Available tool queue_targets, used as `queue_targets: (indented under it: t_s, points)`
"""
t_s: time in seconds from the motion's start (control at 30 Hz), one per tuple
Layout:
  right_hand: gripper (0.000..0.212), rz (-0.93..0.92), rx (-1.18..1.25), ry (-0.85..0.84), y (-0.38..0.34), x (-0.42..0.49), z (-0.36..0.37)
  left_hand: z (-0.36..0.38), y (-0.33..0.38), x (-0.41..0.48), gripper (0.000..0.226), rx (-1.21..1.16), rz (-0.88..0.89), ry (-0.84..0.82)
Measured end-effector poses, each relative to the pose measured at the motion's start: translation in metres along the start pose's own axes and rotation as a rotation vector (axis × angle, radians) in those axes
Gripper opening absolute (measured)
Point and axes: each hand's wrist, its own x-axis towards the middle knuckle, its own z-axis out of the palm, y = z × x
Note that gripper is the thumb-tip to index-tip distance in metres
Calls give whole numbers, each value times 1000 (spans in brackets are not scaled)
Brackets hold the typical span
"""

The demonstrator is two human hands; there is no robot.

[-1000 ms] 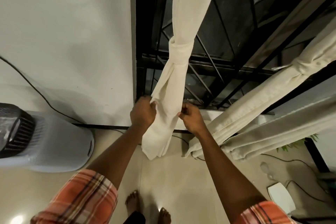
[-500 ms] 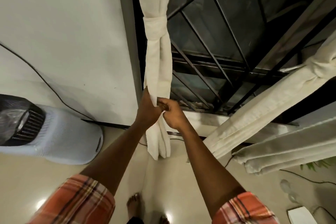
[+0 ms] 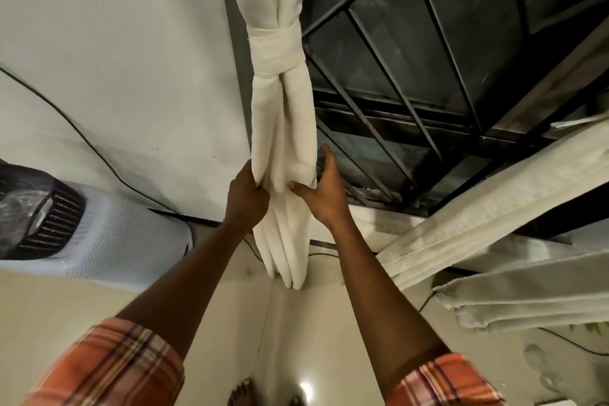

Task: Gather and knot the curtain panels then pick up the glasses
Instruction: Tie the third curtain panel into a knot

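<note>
Cream fabric of the knotted curtain panel (image 3: pixel 283 128) hangs straight down in front of the black window grille (image 3: pixel 389 102). Its knot (image 3: pixel 276 53) sits high up and its lower end hangs near the floor (image 3: pixel 230 323). The left hand (image 3: pixel 247 199) grasps the panel's left edge below the knot, fingers clenched in the folds. The right hand (image 3: pixel 326 194) is at the right edge, thumb pressing the cloth, fingers released and straight alongside. Two other curtain panels (image 3: pixel 487 208) slant off at the right. An air cooler (image 3: pixel 99 241) stands against the wall (image 3: pixel 115 59).
</note>
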Motion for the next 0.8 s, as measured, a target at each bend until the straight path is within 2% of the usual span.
queue_targets:
  t_s: [0.03, 0.1, 0.2, 0.27, 0.33, 0.37, 0.4, 0.5, 0.57, 0.67, 0.8]
  points:
    - [85, 0, -5, -16, 1, 3, 5, -2, -3, 4, 53, -4, -6, 0]
    - [66, 32, -56, 22, 6, 5, 13, -4, -13, 9, 52, 1, -17, 47]
    - [37, 32, -101, 183, 15, 4, 20, -2, -31, 10, 70, 19, -97, 102]
    - [38, 7, -178, 331, 20, 0, 24, -1, -40, 5, 86, 21, -85, 45]
    - [41, -56, -200, 558, 24, -7, 26, 1, -44, 3, 93, 26, -29, -22]
    - [39, -101, -157, 621, 21, -15, 29, 2, -44, 3, 94, 32, -3, -43]
    - [36, -149, -121, 616, 17, -23, 32, 4, -43, 4, 94, 49, 30, -48]
    - [33, -248, -127, 432, 21, -33, 51, 18, -40, 12, 82, 79, 165, -35]
    - [35, -279, -137, 378, 36, -19, 63, 31, -46, 19, 67, 66, 286, 20]
    - [17, -386, -111, 451, 58, 14, 74, 47, -59, 34, 57, 67, 466, 144]
    - [14, -628, -80, 605, 82, 32, 78, 64, -73, 48, 70, 119, 833, 486]
